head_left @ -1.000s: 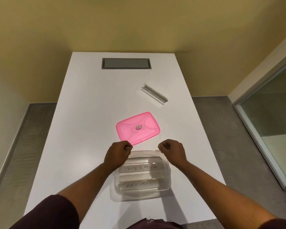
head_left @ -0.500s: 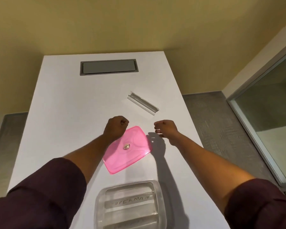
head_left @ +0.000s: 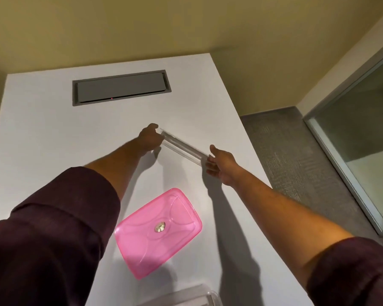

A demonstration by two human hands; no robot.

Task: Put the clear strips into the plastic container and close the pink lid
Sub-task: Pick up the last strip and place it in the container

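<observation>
Clear strips are what the task turns on, and only one shows plainly: a long transparent plastic strip (head_left: 181,147) out on the far half of the table, running diagonally from upper left to lower right, with a hand at each end.

Going from the biggest thing down: the white rectangular table (head_left: 42,133) fills most of the head view, set against a yellow-beige wall (head_left: 186,25), with grey carpet (head_left: 296,155) and a glass panel in a pale frame (head_left: 363,120) off to the right. A grey rectangular hatch (head_left: 121,87) is set into the tabletop near its far edge, and a tiny red dot shows on its near rim.

Both arms reach forward in dark maroon sleeves (head_left: 49,239) pushed up to the forearm.

The translucent pink rectangular lid (head_left: 158,230) lies flat on the table nearer the person, apart from the strip, with a small round metallic button at its centre. The clear plastic container (head_left: 186,299) shows only as a rim at the bottom edge, just below the lid, lid off.

The left hand (head_left: 149,139) is curled around the strip's upper-left end. The right hand (head_left: 221,164) has its fingers closed on the lower-right end.
</observation>
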